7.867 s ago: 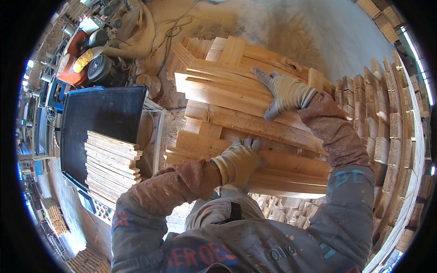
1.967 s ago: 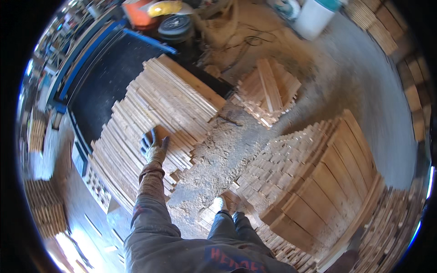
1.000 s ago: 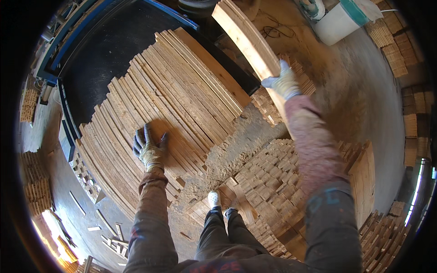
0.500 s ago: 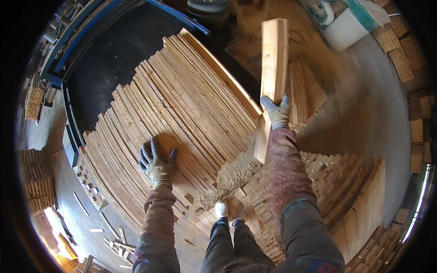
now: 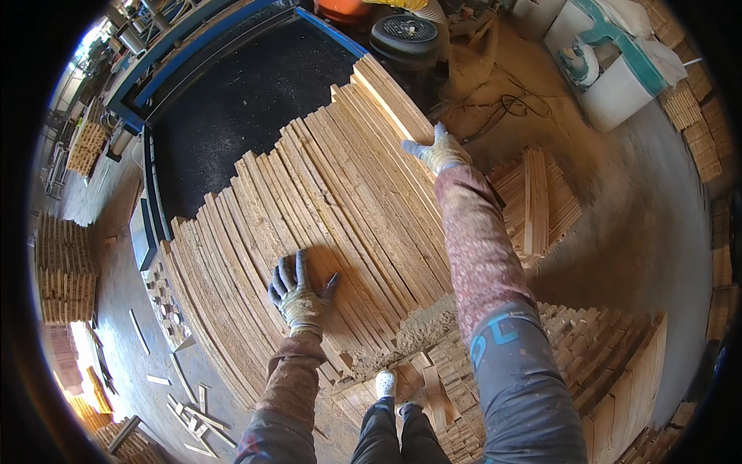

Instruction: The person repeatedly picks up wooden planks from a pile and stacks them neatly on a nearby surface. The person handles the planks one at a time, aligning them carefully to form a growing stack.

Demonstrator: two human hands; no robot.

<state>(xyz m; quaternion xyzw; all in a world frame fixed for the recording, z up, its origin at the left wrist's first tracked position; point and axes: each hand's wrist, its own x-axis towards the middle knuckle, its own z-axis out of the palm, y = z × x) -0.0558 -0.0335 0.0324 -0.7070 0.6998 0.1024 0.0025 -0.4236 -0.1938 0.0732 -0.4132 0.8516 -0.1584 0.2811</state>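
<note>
A long row of narrow wooden boards [image 5: 309, 201], set side by side with uneven far ends, lies across the black bed [image 5: 232, 100] of a blue-framed machine. My left hand [image 5: 300, 295], in a dusty glove, rests flat on the boards with its fingers spread. At the row's right edge, my right hand [image 5: 439, 151] holds the outermost wooden board [image 5: 393, 97], thumb over its top. The other fingers go down its outer side and are partly hidden. This board's far end sticks out past its neighbours.
Sawdust [image 5: 423, 329] is heaped by the near ends of the boards. Stacked wood blocks [image 5: 580, 340] stand near right, with a smaller board pile [image 5: 533, 201] beyond. A dark motor [image 5: 403, 39] and a white-and-green bin [image 5: 618, 85] are at the back. Offcuts [image 5: 197, 421] litter the left floor.
My right hand has brought the board from upright in the air down against the row's right edge. My left hand stays flat on the boards. The whole view has shifted.
</note>
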